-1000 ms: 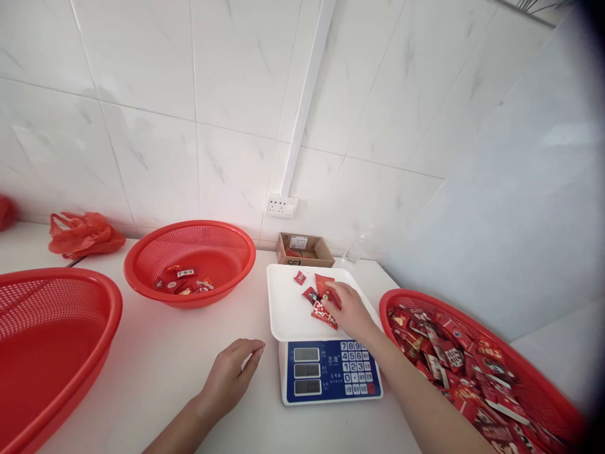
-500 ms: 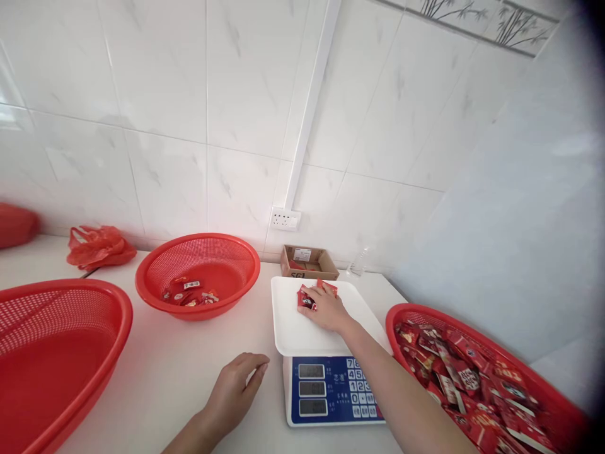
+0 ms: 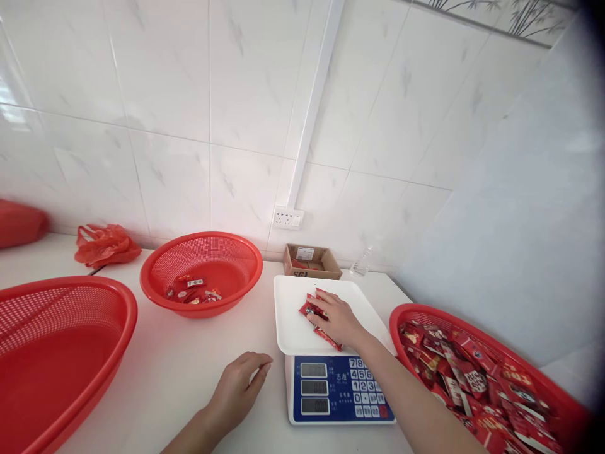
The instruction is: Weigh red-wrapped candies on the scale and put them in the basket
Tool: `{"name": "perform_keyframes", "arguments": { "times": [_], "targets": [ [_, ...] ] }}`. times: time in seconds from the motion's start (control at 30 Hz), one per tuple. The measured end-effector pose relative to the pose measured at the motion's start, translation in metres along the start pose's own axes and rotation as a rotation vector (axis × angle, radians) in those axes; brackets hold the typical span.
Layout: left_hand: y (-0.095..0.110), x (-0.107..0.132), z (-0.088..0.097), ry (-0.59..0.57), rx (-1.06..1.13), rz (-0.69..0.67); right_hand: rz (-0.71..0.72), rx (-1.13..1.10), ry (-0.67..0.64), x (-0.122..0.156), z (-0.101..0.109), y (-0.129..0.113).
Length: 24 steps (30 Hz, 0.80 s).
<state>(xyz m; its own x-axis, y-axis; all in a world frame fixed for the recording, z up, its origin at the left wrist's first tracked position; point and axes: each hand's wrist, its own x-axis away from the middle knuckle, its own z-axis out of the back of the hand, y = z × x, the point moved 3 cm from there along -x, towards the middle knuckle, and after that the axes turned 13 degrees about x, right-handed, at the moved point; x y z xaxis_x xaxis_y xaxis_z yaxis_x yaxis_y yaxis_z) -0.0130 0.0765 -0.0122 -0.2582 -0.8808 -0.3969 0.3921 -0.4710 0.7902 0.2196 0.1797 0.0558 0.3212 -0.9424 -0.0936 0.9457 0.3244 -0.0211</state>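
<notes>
My right hand (image 3: 336, 318) lies palm down on the white tray of the scale (image 3: 293, 321), fingers curled over a small bunch of red snack packets (image 3: 309, 308) gathered under it. My left hand (image 3: 239, 391) rests on the white counter to the left of the scale, fingers loosely curled and holding nothing. The scale's blue front panel (image 3: 338, 394) with three displays and a keypad faces me.
A red basket (image 3: 477, 378) full of red packets stands at the right. A round red basket (image 3: 201, 271) with a few packets sits behind left, a large red basket (image 3: 57, 353) at far left. A small cardboard box (image 3: 312, 261), a red plastic bag (image 3: 106, 244) and a wall socket (image 3: 288, 217) are at the back.
My right hand swept the scattered packets together on the scale tray, moving to the tray's back and then toward me. My left hand stayed on the counter.
</notes>
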Motion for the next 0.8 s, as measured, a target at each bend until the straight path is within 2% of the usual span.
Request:
{"name": "perform_keyframes", "arguments": {
  "times": [0.17,0.3,0.4,0.53,0.63,0.8],
  "targets": [
    [0.0,0.0,0.002,0.015,0.001,-0.007,-0.023,-0.066,0.192,0.032,0.024,0.017],
    [0.002,-0.001,0.004,0.041,-0.007,-0.026,-0.201,-0.107,0.292,0.086,0.032,0.053],
    [0.005,-0.002,0.004,0.051,-0.027,-0.052,-0.387,-0.032,0.195,0.132,0.021,0.082],
    [0.002,-0.003,0.002,0.05,-0.064,-0.042,-0.496,0.065,-0.011,0.177,-0.004,0.101],
    [-0.001,-0.004,0.002,0.065,-0.11,-0.044,-0.566,0.102,-0.087,0.191,-0.011,0.097],
    [0.005,-0.013,0.016,0.134,-0.246,-0.081,-0.61,0.164,-0.107,0.19,0.0,0.08]
  ]
}}
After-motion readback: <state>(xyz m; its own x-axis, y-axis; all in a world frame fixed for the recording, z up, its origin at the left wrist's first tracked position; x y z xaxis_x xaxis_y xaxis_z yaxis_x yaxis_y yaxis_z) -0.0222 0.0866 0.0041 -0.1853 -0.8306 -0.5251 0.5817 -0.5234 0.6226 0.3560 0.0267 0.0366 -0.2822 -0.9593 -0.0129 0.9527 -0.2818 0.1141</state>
